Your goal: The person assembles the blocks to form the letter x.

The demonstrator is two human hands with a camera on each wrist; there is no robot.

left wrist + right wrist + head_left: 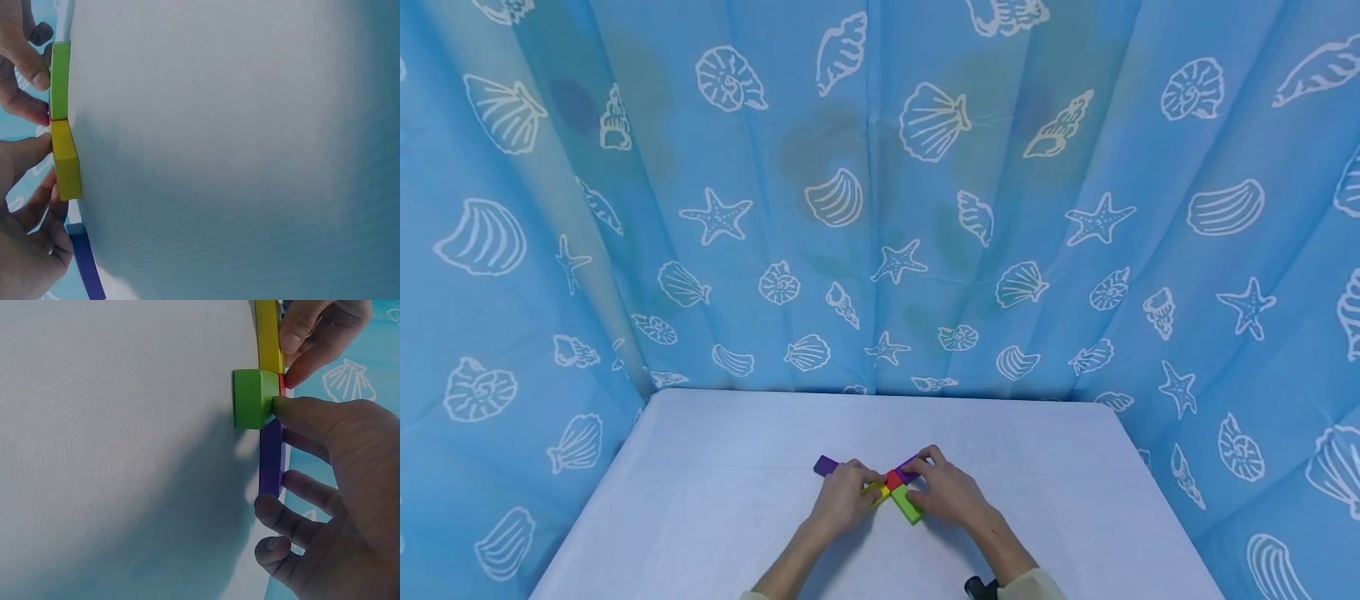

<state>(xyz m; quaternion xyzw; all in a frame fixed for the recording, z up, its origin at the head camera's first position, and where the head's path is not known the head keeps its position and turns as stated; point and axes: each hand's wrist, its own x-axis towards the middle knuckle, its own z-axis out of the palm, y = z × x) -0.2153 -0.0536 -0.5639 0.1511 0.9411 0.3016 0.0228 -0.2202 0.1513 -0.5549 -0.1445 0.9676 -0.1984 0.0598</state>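
In the head view, several coloured blocks lie on the white table. A red block [893, 480] sits in the middle, touching a yellow block [877, 494], a green block [907, 506] and a purple block [908, 472]. My left hand [844, 497] holds the yellow block between thumb and fingers, its index fingertip close to the red one. My right hand [951, 492] has its thumb against the green block [250, 399] and its fingers on the purple block [271, 457]. Another purple block [825, 466] lies apart, just beyond my left hand; the hand partly hides it.
The white table [737, 450] reaches back to a blue curtain [880, 183] printed with seashells and starfish, which also runs along both sides. A small black object [980, 588] shows beside the right sleeve at the bottom of the head view.
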